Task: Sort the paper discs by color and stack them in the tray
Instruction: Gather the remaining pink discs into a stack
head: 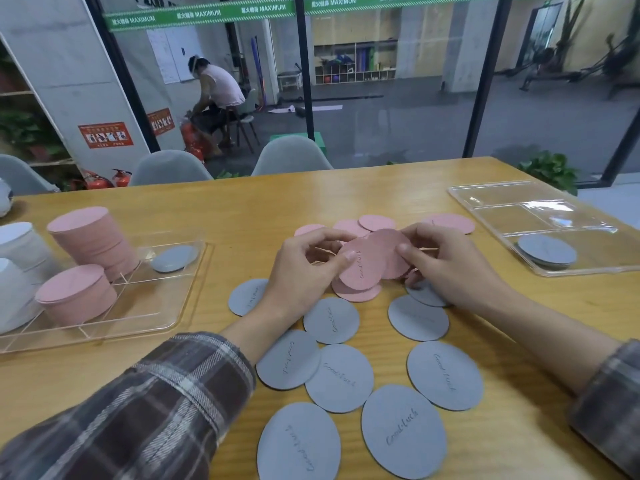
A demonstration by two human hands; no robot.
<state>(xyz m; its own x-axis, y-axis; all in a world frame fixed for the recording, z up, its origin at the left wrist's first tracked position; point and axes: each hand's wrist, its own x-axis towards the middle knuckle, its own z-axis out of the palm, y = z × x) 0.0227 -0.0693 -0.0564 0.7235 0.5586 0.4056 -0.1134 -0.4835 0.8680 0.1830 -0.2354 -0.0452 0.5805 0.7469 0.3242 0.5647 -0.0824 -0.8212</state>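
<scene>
My left hand (304, 268) and my right hand (446, 265) together hold a small bunch of pink paper discs (374, 261) just above the table's middle. More pink discs (450, 223) lie loose behind them. Several grey discs (341, 377) marked "Good Luck" are spread on the table in front of me. The left clear tray (149, 317) carries two tall pink stacks (93, 240) and a low grey stack (175, 258). The right clear tray (519, 209) holds one low grey stack (547, 250).
White containers (17, 268) stand at the far left edge beside the left tray. Grey chairs (289, 157) line the table's far side. Behind the glass wall a person sits on a stool. A potted plant (550, 169) is beyond the table's right corner.
</scene>
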